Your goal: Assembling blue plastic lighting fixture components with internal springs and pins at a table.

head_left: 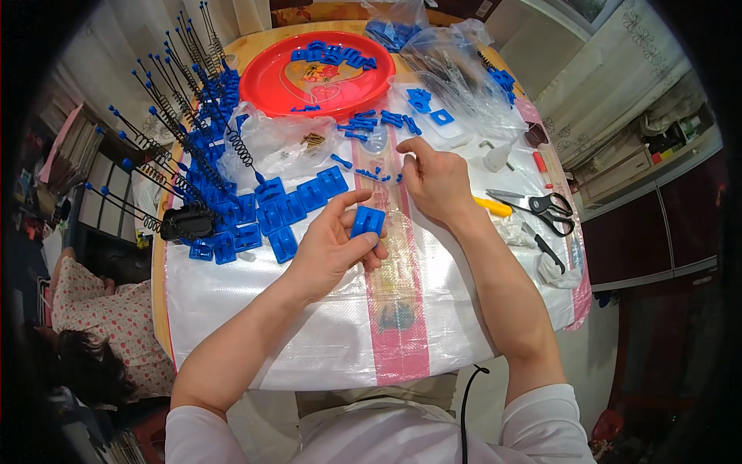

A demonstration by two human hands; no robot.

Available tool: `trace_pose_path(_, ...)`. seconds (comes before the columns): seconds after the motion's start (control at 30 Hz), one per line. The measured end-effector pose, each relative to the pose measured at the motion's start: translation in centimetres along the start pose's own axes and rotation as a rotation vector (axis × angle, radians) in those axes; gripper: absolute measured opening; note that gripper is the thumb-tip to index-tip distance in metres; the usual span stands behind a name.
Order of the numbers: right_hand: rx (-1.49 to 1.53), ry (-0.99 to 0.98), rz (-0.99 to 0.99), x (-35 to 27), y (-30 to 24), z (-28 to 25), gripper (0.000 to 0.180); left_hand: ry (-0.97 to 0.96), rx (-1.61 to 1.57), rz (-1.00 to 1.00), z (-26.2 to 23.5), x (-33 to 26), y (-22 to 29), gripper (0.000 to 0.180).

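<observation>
My left hand (pixel 334 246) is closed around a blue plastic block (pixel 369 220) with a raised middle, the thumb pressed on its lower edge. Beyond the block, my right hand (pixel 437 184) hovers over the sheet with its fingers curled together. Whatever its fingertips hold, if anything, is hidden. Close to those fingertips lie several tiny blue parts (pixel 374 175) in a loose row. A small blue bone-shaped piece (pixel 341 161) rests to their left, and more blue rod-shaped pieces (pixel 362 124) lie farther back. Left of my left hand, blue blocks (pixel 311 193) sit side by side.
Blue bases with black springs and blue-tipped rods (pixel 202 155) crowd the left side. At the back stands a red tray (pixel 255 87) with blue parts. A plastic bag (pixel 270 151) has brass-coloured pieces. Scissors (pixel 545 205), a black-handled knife (pixel 547 246) and a white bottle (pixel 497 160) lie right.
</observation>
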State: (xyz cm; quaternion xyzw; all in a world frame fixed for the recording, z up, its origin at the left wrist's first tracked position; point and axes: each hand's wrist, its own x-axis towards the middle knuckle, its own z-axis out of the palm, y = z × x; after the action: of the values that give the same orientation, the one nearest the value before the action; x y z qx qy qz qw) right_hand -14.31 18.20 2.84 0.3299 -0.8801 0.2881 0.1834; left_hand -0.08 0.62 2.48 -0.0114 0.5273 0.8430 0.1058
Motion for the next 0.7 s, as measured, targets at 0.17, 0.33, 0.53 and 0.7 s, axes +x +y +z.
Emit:
trace_pose_path(0.17,0.003,0.022,-0.033,-0.1,0.4,0.5,0.009,-0.029,0.009,-0.003,-0.2,0.2,-0.6,0.048)
trace_pose_path(0.33,0.029,0.074,-0.088,0.1,-0.1,0.6,0.014,-0.092,-0.009,-0.015,-0.6,-0.1,-0.3,0.045)
trace_pose_path(0.53,0.069,0.148,-0.162,0.2,-0.6,0.9,0.013,-0.095,0.01,0.009,0.2,-0.2,0.2,0.041)
trace_pose_path(0.7,0.089,0.109,-0.264,0.5,-1.7,0.6,0.021,-0.092,0.494,0.283,0.6,-1.1,-0.6,0.038)
